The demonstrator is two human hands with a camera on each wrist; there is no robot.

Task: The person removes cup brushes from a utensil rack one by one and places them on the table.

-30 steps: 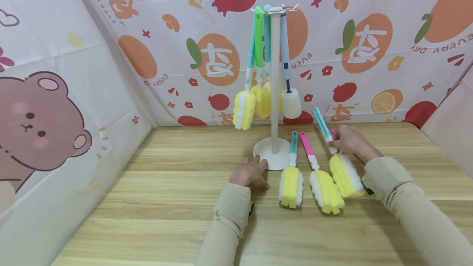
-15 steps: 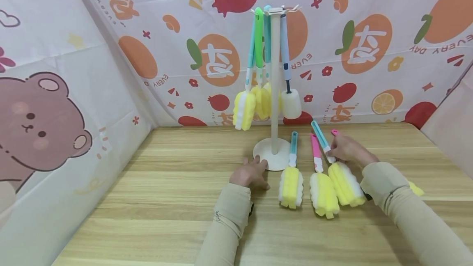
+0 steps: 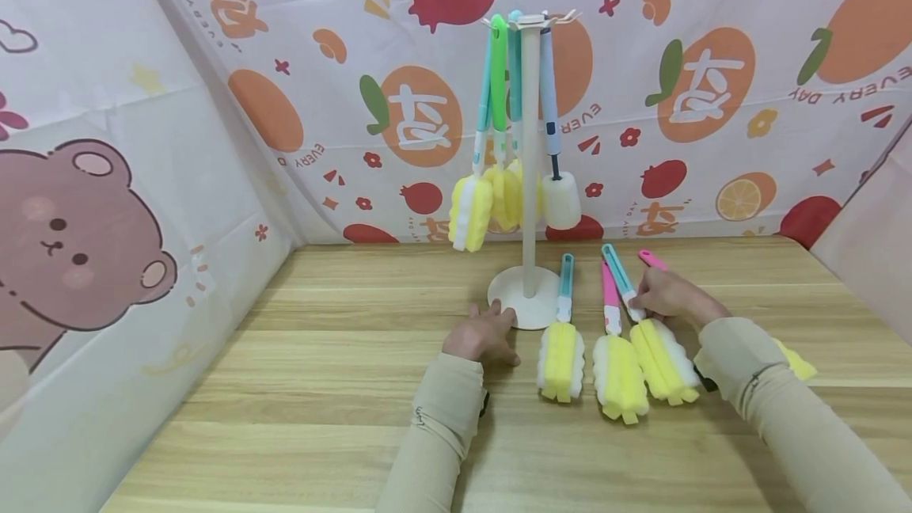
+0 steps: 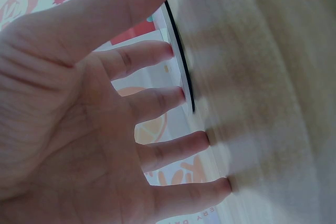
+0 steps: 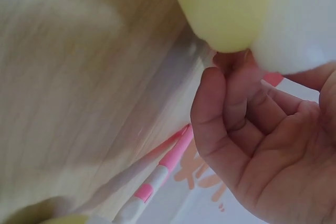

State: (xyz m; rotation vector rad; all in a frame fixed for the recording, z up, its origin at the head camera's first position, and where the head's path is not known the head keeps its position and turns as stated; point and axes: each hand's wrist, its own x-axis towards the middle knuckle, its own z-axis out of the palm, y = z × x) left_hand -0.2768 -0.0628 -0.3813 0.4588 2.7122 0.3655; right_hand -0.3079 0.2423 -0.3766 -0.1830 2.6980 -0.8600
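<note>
Left arm (image 3: 427,457), beige sleeve (image 3: 447,390), is pointing forward from the bottom edge, leaning slightly right. Left hand (image 3: 480,336) is lying back-up, fingers (image 4: 178,148) spreading apart and fairly straight, thumb (image 4: 105,17) standing off from the rest (palm (image 4: 79,145) is filling much of the left wrist view). Right arm (image 3: 819,426), matching sleeve (image 3: 744,351), is slanting in from the lower right, pointing forward and left. Right hand (image 3: 666,294) is sitting farther forward than the left, well apart from it. Right fingers (image 5: 210,114) are curling inward in a pinch, some tips hiding from view.
</note>
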